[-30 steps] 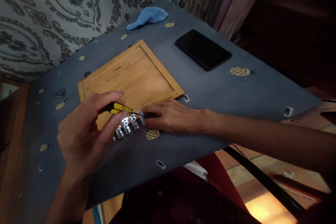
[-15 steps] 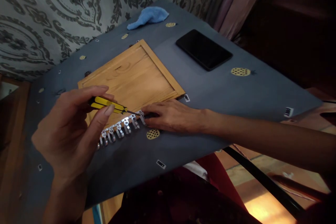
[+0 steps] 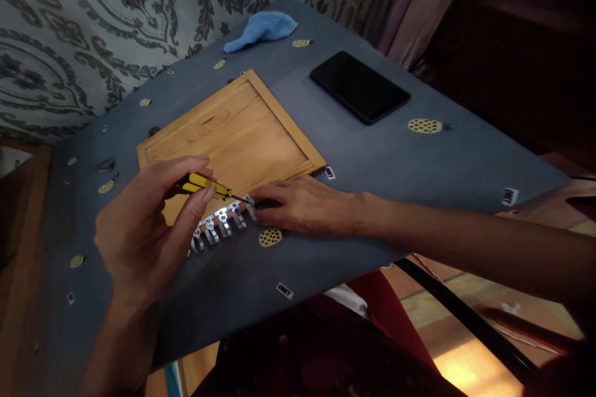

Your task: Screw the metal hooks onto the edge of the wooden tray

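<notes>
My left hand [image 3: 139,232] is closed around the yellow and black handle of a screwdriver [image 3: 200,183]. The thin shaft slants down to the right, its tip at the right end of a silver metal hook rail [image 3: 223,216]. This rail, with several curved hooks, lies along the near edge of a framed wooden board [image 3: 237,130]. My right hand [image 3: 310,205] grips the rail's right end beside the screwdriver tip, its fingers bent round the last hook. My left hand covers the rail's left end. Whether a screw sits under the tip is too small to tell.
A black phone [image 3: 361,87] lies to the right of the board on the blue-grey tablecloth [image 3: 344,279]. At the back is a blue cloth [image 3: 263,30]. A small dark object [image 3: 106,165] lies left of the board. Patterned fabric [image 3: 116,6] hangs behind the table.
My left hand has shifted right and turned a little with the screwdriver, whose tip stays at the rail's right end. My right hand holds its place.
</notes>
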Motion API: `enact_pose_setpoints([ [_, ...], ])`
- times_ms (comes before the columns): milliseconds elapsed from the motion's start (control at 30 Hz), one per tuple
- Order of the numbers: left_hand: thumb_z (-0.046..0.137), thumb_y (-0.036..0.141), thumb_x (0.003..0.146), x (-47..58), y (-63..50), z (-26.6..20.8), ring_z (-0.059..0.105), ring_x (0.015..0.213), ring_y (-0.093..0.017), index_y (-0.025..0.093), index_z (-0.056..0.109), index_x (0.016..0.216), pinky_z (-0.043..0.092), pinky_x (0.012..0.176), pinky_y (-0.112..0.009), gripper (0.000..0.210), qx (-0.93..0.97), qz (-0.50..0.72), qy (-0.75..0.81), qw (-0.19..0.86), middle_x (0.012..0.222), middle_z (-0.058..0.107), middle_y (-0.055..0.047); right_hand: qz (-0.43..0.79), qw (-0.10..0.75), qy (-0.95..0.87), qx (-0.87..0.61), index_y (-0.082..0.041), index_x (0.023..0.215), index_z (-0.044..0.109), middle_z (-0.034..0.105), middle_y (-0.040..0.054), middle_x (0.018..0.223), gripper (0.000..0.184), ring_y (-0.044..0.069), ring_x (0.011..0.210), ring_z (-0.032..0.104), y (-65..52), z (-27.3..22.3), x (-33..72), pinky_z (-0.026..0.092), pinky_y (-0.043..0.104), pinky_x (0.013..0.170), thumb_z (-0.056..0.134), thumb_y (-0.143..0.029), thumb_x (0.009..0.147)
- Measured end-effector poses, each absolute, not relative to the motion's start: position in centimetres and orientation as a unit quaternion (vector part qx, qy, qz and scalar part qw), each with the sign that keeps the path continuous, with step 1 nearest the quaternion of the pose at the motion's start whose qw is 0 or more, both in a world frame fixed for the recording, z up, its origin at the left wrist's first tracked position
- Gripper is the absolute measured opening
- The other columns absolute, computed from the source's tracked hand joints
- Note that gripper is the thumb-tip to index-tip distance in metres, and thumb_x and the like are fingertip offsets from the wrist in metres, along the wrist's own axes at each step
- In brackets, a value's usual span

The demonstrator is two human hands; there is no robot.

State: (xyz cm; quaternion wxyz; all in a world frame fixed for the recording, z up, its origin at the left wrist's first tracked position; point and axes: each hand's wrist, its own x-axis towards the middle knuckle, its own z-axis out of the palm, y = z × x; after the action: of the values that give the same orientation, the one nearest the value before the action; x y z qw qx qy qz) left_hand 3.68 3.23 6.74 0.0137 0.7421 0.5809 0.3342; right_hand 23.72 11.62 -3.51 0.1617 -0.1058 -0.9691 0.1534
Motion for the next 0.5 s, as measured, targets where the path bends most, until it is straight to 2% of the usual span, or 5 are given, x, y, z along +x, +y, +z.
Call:
enact_pose_setpoints([
  [133,0.065,0.017,0.093,3.7,3.4,6.7,0.070,0.094,-0.016,0.044,0.063,0.124,0.060,0.078,-0.036,0.041,0.757,0.333,0.562,0.001,0.106,0.072,0.008,0.185,0.143,-0.965,-0.119,-0.017,0.114,0.066,0.066,0.0112,0.126,0.022,0.022,0.099,0.066,11.6,-3.3,23.7,0.051,0.034,0.075,0.048,-0.025,0.103],
  [333,0.067,0.023,0.092,3.6,3.5,6.2,0.070,0.092,-0.020,0.041,0.065,0.118,0.058,0.081,-0.042,0.032,0.770,0.333,0.543,-0.036,0.103,0.073,0.006,0.203,0.144,-0.961,-0.123,-0.016,0.116,0.064,0.066,0.0120,0.127,0.022,0.022,0.100,0.066,11.5,-3.2,23.6,0.051,0.034,0.075,0.049,-0.024,0.102],
  [500,0.072,0.020,0.088,4.2,3.4,5.6,0.070,0.087,-0.018,0.041,0.065,0.121,0.060,0.072,-0.037,0.039,0.733,0.390,0.556,-0.021,0.104,0.071,0.005,0.188,0.149,-0.964,-0.113,-0.018,0.118,0.064,0.065,0.0108,0.129,0.022,0.023,0.104,0.065,11.6,-3.3,23.7,0.051,0.035,0.079,0.050,-0.024,0.102],
])
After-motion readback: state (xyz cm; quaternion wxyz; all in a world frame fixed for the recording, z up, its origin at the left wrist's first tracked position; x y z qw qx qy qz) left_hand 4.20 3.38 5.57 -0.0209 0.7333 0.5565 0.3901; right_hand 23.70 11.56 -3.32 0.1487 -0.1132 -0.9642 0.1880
